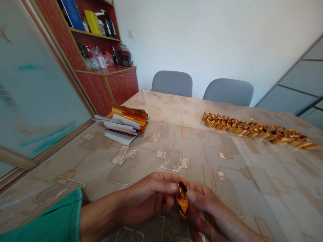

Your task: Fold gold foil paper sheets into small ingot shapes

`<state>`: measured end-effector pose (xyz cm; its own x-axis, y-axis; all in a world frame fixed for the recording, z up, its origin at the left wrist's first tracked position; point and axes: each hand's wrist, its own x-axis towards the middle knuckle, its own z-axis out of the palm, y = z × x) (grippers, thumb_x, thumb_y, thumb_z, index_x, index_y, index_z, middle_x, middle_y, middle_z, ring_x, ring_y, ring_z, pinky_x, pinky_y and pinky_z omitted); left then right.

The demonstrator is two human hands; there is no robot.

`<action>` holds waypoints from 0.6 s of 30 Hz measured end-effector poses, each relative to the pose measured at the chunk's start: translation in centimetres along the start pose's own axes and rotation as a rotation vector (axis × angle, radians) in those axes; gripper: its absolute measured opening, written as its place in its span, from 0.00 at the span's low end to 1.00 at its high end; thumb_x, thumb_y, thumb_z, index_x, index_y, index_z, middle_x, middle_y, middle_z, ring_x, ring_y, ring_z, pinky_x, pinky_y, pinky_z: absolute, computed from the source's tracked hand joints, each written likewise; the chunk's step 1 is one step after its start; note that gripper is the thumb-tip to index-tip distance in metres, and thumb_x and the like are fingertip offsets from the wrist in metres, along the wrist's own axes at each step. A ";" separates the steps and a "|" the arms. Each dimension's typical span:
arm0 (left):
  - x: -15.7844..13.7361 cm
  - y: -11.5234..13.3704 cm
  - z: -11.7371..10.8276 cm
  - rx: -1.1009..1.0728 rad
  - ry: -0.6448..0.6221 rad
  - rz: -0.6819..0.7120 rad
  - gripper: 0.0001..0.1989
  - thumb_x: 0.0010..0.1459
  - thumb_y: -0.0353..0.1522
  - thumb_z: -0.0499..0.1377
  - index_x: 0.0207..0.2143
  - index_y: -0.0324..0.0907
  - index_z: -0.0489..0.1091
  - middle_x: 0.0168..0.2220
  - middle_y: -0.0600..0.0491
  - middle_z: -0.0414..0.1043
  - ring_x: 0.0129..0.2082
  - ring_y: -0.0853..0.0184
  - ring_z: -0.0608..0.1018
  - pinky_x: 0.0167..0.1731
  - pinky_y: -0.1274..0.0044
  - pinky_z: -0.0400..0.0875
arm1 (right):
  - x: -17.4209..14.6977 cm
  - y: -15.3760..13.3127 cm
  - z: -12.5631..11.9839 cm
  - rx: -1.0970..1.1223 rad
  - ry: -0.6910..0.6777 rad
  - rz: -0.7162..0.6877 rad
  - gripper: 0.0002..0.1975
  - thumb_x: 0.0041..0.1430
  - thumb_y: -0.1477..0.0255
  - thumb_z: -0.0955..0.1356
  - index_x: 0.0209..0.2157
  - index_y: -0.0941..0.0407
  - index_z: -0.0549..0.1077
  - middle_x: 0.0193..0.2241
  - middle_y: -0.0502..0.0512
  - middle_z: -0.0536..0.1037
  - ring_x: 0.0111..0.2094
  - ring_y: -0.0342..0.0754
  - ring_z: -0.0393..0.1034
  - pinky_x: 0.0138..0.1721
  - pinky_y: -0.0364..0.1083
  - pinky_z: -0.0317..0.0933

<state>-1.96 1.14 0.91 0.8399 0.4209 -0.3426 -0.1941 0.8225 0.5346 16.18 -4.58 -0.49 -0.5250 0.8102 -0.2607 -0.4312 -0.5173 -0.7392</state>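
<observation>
While the head view is looking down over a table (193, 144), the hands are meeting at the lower centre of the frame. Coming from the lower left, out of a green sleeve (55, 218), the left hand (145, 201) is pinching the left side of a gold piece (182, 201). Reaching in from the lower right, the right hand (207, 201) is grasping its other side, the thumb pressing near the upper part; its lower fingers are partly hiding. The piece is pointing lengthwise up and down the frame, narrowing at its middle.

At centre left, white papers (119, 127) are lying against curled gold sheets (132, 116). At the right, a long row (252, 131) of folded gold pieces is slanting across the table, well apart from the hands. Behind the table, 2 grey chairs (172, 82) are standing at the upper centre and upper right, and a red cabinet (122, 85) is filling the upper left.
</observation>
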 end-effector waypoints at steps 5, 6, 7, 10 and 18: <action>0.0 -0.1 0.0 0.049 0.019 -0.008 0.09 0.56 0.29 0.64 0.40 0.35 0.78 0.31 0.51 0.72 0.25 0.77 0.71 0.31 0.85 0.68 | 0.3 0.5 0.2 -0.087 0.096 -0.013 0.17 0.55 0.58 0.73 0.31 0.59 0.74 0.14 0.42 0.63 0.13 0.35 0.48 0.14 0.36 0.60; 0.0 -0.1 0.0 0.057 0.028 -0.009 0.10 0.55 0.29 0.64 0.40 0.35 0.78 0.31 0.51 0.72 0.25 0.76 0.71 0.31 0.85 0.67 | 0.3 0.6 0.2 -0.108 0.124 -0.017 0.17 0.55 0.58 0.73 0.31 0.59 0.74 0.15 0.42 0.63 0.13 0.35 0.48 0.14 0.36 0.59; 0.0 -0.2 0.0 0.060 0.037 -0.012 0.10 0.55 0.29 0.65 0.40 0.35 0.78 0.31 0.50 0.72 0.25 0.76 0.71 0.30 0.85 0.67 | 0.3 0.7 0.3 -0.127 0.150 -0.025 0.17 0.55 0.58 0.72 0.31 0.59 0.74 0.15 0.43 0.63 0.13 0.35 0.48 0.14 0.36 0.58; 0.0 -0.2 0.0 0.063 0.043 -0.009 0.11 0.55 0.30 0.65 0.41 0.35 0.78 0.31 0.50 0.72 0.25 0.76 0.71 0.30 0.85 0.66 | 0.3 1.0 0.3 -0.166 0.178 -0.042 0.18 0.55 0.56 0.72 0.32 0.59 0.75 0.18 0.45 0.65 0.15 0.35 0.49 0.14 0.36 0.56; 0.2 -0.4 0.0 0.122 0.025 0.012 0.15 0.54 0.31 0.64 0.44 0.34 0.77 0.37 0.47 0.74 0.31 0.72 0.75 0.37 0.80 0.69 | 0.9 1.7 0.0 -0.214 0.234 -0.055 0.21 0.51 0.56 0.74 0.37 0.59 0.73 0.21 0.47 0.70 0.17 0.36 0.55 0.16 0.36 0.54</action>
<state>-1.73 0.83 0.65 0.8247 0.4409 -0.3542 -0.1394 0.7654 0.6283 14.92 -4.72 -1.98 -0.3110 0.8898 -0.3341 -0.2774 -0.4212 -0.8635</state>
